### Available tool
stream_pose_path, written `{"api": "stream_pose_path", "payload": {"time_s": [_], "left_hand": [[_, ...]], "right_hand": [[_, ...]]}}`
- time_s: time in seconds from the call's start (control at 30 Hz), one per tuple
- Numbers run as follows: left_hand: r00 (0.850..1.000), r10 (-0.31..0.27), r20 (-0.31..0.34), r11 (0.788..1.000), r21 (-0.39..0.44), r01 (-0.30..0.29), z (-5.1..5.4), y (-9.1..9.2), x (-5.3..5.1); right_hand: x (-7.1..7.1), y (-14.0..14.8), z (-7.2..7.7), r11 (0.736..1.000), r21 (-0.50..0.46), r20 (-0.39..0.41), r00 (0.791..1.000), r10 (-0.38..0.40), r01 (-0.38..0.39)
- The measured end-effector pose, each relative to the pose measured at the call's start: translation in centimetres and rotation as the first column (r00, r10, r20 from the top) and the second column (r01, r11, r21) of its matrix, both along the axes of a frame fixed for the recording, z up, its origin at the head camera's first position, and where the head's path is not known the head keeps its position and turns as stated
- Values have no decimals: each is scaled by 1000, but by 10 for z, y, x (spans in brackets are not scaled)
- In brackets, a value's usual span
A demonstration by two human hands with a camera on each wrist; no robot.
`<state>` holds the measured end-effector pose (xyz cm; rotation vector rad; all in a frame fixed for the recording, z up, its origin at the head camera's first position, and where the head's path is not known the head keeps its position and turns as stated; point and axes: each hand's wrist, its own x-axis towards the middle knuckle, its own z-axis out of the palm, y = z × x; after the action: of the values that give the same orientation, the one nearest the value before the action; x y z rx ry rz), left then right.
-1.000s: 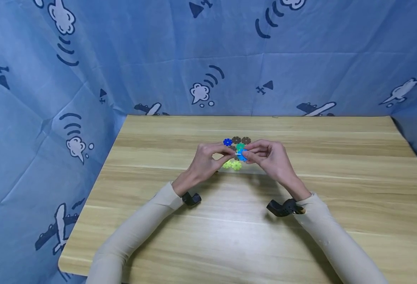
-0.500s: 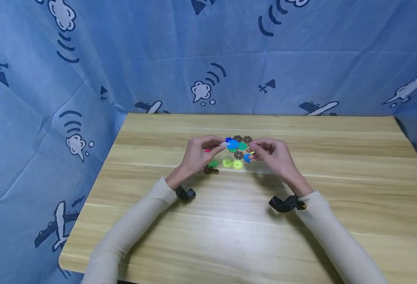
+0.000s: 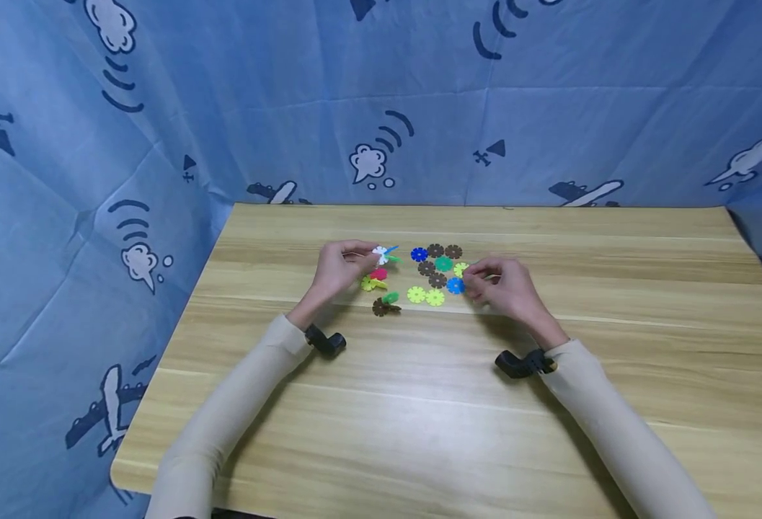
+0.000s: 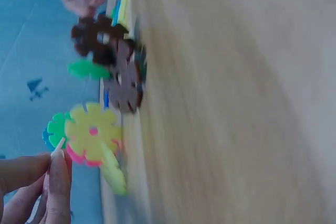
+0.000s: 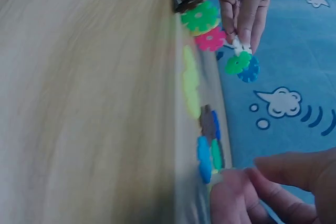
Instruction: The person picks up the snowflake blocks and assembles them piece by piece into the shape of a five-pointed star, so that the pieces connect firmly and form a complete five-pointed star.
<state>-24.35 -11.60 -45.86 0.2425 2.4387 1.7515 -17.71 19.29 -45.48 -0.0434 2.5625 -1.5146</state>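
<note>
My left hand [image 3: 338, 272] pinches a white notched disc [image 3: 381, 254] between thumb and fingertips, above the left side of the table. A green disc [image 5: 238, 63] and a blue disc [image 5: 252, 71] are joined to the white one and stick out from it. My right hand [image 3: 507, 288] has loosely bent fingers, with its fingertips beside a yellow-green disc [image 3: 461, 269] and a blue disc [image 3: 455, 286] on the table. In the right wrist view, nothing is plainly held in this hand [image 5: 283, 182].
Flat brown, dark blue, green and yellow-green discs lie in the middle, among them a brown disc [image 3: 437, 280]. Left of them stand a joined pink and yellow cluster, with its pink disc [image 3: 378, 274], and a brown and green cluster [image 3: 379, 307]. A blue patterned cloth hangs behind the table [image 3: 406, 404].
The hands, earlier close together over the discs, have moved apart. My left hand has carried the white, blue and green piece leftward; my right hand has shifted slightly right.
</note>
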Motion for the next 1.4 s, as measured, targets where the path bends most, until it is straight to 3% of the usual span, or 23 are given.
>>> {"api": "stream_pose_path", "payload": {"time_s": [0.13,0.2,0.43,0.6,0.83,0.97,1.1,1.23,1.3,1.4], "left_hand": [[987,43,158,993,100,-59,-3,-7,-10],[980,52,192,994,80,-68,-4,-10,-12],[980,90,177,994,-79,-77,-4,-14,-8],[983,95,159,991,-112,-78,-3,-15,-7],[998,70,2,966,-250,-68,2,-14,-5],[993,32,-113,948,-312,-66,5,-11,-2],[976,-4,-217,930,-359,-77,8,-7,1],[949,-52,-311,918,-390,-77,14,1,4],[934,-98,-345,910,-410,-55,17,8,5],[920,-196,-340,893,-449,25,21,18,9]], "right_hand": [[-3,0,-6,1000,29,14,1000,11,-11],[-4,1,-9,998,56,13,1000,11,-11],[-6,-2,-13,989,147,-27,1000,-5,9],[-7,-7,-13,977,210,-48,999,-18,28],[-8,-8,-12,970,238,-64,998,-23,38],[-8,-6,-11,972,231,-86,996,-18,37],[-7,-6,-12,974,223,-100,995,-10,32],[-5,-5,-13,979,204,-100,995,2,18],[-4,-5,-13,981,192,-99,995,6,13],[-3,-4,-12,988,151,-84,996,2,11]]}}
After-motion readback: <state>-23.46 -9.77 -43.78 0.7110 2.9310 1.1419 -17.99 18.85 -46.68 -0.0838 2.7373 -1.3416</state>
